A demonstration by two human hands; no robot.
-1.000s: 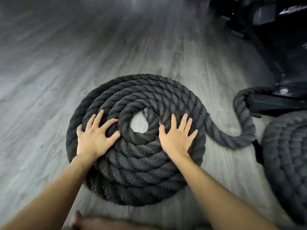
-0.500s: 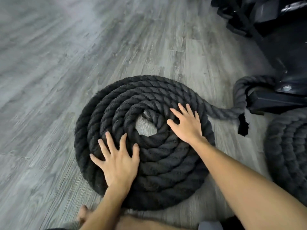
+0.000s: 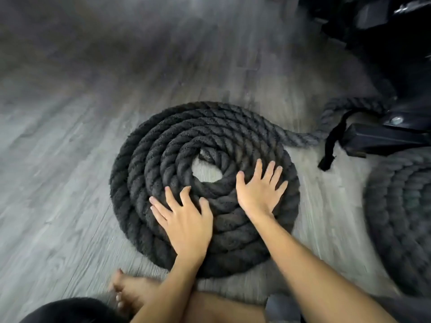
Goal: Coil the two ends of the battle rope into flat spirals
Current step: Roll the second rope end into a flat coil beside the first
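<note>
Strap (image 3: 331,145) and second coil (image 3: 401,220) beside rope spiral (image 3: 210,122)

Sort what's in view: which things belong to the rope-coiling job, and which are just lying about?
Part of the job:
- centre rope coil, with the left hand and right hand pressing on it
- second coil at the right edge
- rope tail leading off to the right

Just there:
- black machine base
- black strap
- grey wood floor
</note>
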